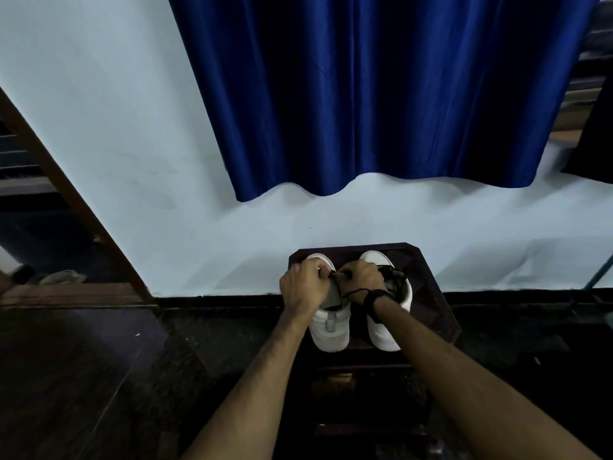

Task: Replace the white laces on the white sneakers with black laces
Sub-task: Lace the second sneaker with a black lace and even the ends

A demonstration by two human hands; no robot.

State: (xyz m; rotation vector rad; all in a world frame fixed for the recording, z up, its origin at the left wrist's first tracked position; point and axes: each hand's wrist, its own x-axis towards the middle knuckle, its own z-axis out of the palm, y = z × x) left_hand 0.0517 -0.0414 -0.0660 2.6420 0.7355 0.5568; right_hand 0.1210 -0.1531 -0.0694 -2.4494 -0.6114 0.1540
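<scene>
Blue curtain (381, 94) hangs on pale wall (116, 127) behind. Small dark wooden table (431, 287) carries two white sneakers side by side, long axes running away from viewer, toes toward wall. Left sneaker (331, 330): left hand (303, 287) and right hand (360, 280), fingers curled, pinch something dark at tongue. Right sneaker (384, 333): black lace (394, 277) bunched in opening.

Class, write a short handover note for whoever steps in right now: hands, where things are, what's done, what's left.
Left hand: fingers curled on the left sneaker near its tongue.
Right hand: curled, pinching a black lace at the same shoe.
Both sneakers stand side by side on a dark stool; the right sneaker shows black lace at its opening.
Done: no white laces visible.
Left: finish threading; how far it has got is hidden.
</scene>
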